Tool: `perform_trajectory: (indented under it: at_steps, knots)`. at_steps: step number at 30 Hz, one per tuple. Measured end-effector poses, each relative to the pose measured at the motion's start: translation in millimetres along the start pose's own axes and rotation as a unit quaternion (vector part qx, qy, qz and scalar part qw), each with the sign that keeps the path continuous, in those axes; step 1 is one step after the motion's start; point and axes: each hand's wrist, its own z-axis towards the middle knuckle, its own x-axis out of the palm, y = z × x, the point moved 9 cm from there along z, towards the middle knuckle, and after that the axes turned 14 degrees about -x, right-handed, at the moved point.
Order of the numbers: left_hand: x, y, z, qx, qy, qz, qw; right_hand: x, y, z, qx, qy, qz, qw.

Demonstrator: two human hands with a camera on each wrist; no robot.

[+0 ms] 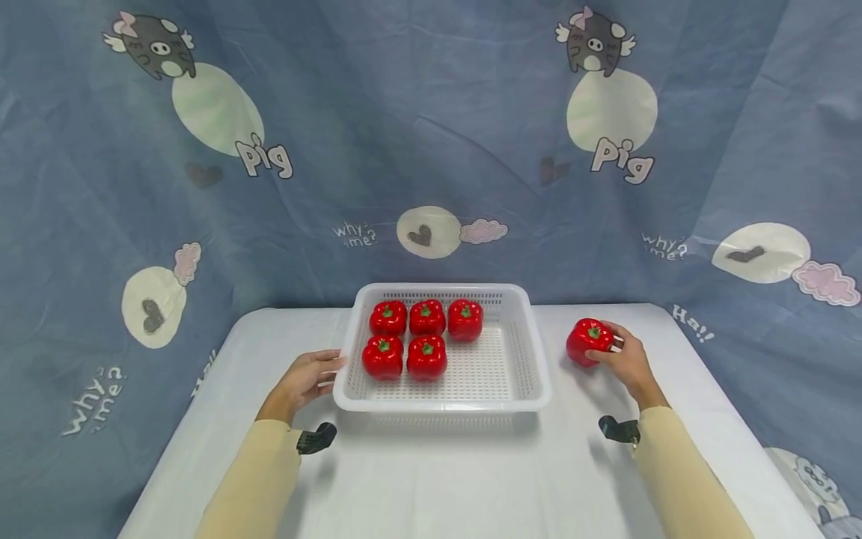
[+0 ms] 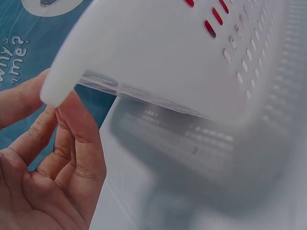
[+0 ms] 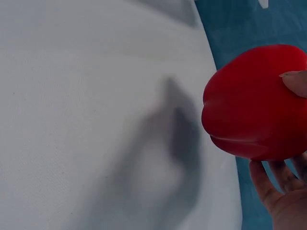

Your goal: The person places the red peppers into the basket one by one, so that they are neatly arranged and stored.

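Note:
A white perforated plastic basket (image 1: 488, 404) stands on the table with several red bell peppers (image 1: 426, 358) in its left and middle part, green stems up. My left hand (image 1: 311, 380) grips the basket's left rim. In the left wrist view, the fingers (image 2: 84, 129) of that hand bend up to the lip of the rim (image 2: 64, 79). To the right of the basket, my right hand (image 1: 626, 361) holds another red bell pepper (image 1: 584, 340) between thumb and fingers. The right wrist view has this bell pepper (image 3: 254, 105) above the tabletop, its shadow apart from it.
A white table (image 1: 465, 479) with rounded back corners carries the basket. Behind and beside it hangs a blue cloth (image 1: 323, 97) printed with pigs and words. The basket's right part shows its bare floor.

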Motion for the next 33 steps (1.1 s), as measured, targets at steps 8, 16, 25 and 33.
perform_trajectory:
  at_steps: [8, 16, 25, 33]
  knots:
    - [-0.4, -0.2, -1.8, -0.002, 0.005, -0.003, 1.0000, -3.6, 19.2, -5.6, -0.033, 0.024, 0.001, 0.999]
    - [0.4, -1.1, 1.1, 0.001, 0.008, -0.005, 1.0000, -13.8, 38.6, -9.1, -0.081, 0.046, 0.000, 0.996]
    - [0.3, -3.1, 0.9, 0.007, 0.003, 0.006, 0.9999, -18.7, 63.5, -11.0, -0.115, 0.072, -0.005, 0.991]
    - [-0.5, -1.5, 3.9, 0.001, -0.001, 0.006, 1.0000, -16.2, 83.3, -10.9, -0.138, 0.075, 0.001, 0.988]
